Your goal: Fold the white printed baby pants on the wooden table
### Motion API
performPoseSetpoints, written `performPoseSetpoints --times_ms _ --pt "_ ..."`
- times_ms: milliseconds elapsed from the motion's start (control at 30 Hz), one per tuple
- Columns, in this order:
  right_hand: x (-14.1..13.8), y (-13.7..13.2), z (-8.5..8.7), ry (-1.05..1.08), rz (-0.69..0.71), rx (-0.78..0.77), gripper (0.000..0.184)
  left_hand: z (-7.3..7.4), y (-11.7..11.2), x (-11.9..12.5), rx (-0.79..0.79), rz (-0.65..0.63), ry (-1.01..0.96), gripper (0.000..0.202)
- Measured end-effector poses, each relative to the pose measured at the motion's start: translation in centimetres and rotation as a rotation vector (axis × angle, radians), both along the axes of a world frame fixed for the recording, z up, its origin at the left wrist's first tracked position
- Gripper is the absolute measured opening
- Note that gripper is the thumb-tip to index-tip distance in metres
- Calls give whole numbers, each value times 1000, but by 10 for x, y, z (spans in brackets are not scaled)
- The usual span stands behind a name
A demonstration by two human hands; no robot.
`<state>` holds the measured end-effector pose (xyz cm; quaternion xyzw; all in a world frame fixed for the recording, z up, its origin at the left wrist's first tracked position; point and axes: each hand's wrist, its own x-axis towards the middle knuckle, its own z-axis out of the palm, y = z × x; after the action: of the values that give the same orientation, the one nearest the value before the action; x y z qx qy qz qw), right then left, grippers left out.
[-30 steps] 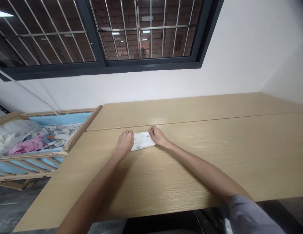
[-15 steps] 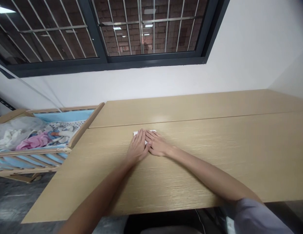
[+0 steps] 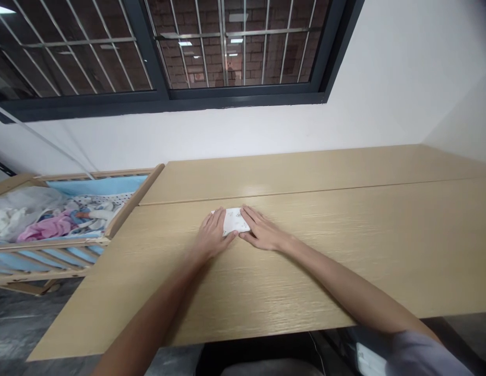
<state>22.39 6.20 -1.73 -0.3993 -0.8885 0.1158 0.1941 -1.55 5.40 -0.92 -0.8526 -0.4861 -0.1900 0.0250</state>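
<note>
A small white folded cloth (image 3: 234,220) with a faint print lies flat on the wooden tabletop (image 3: 336,250). My left hand (image 3: 214,233) rests flat over its left end, fingers stretched out. On its right edge lies my right hand (image 3: 263,230), also flat with the fingers extended. The middle of the cloth shows between the two hands, while both ends are partly covered. My thumbs point toward each other along its near edge.
At the left stands a wooden crib (image 3: 137,201) with blue lining, holding a pink cloth (image 3: 47,225) and other fabrics. Behind the table are a white wall (image 3: 235,130) and a barred window (image 3: 243,52). Under the near edge sits a dark chair (image 3: 258,357).
My hands have moved apart from lying together over the cloth, left hand to the left and right hand slightly right. More of the cloth now shows between them.
</note>
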Motion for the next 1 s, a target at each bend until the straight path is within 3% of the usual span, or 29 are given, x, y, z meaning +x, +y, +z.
performPoseSetpoints --times_ms 133,267,433,533,600,667,767,867,1000 --pt "0 -1 4 55 54 36 82 18 2 -12 -55 18 -13 66" --pt "-3 5 1 98 26 -22 79 15 4 -14 -158 20 -42 82" --pt "-13 19 -4 263 -97 -20 57 13 5 -9 -130 46 -212 35" --pt "-15 27 7 446 -142 -93 44 27 3 -7 -113 78 -320 24" --pt "-14 33 22 615 -124 -187 46 38 1 -6 -134 78 -404 28" --pt "-11 40 38 725 -119 -298 52 45 -2 -6 -271 39 -578 37" --pt "-8 51 50 692 -168 -441 58 45 -6 -3 -582 40 -813 55" --pt "-11 63 39 595 -197 -471 56 34 -7 1 -666 166 -694 54" --pt "-19 75 8 522 -209 -437 44 22 -7 6 -564 277 -489 43"
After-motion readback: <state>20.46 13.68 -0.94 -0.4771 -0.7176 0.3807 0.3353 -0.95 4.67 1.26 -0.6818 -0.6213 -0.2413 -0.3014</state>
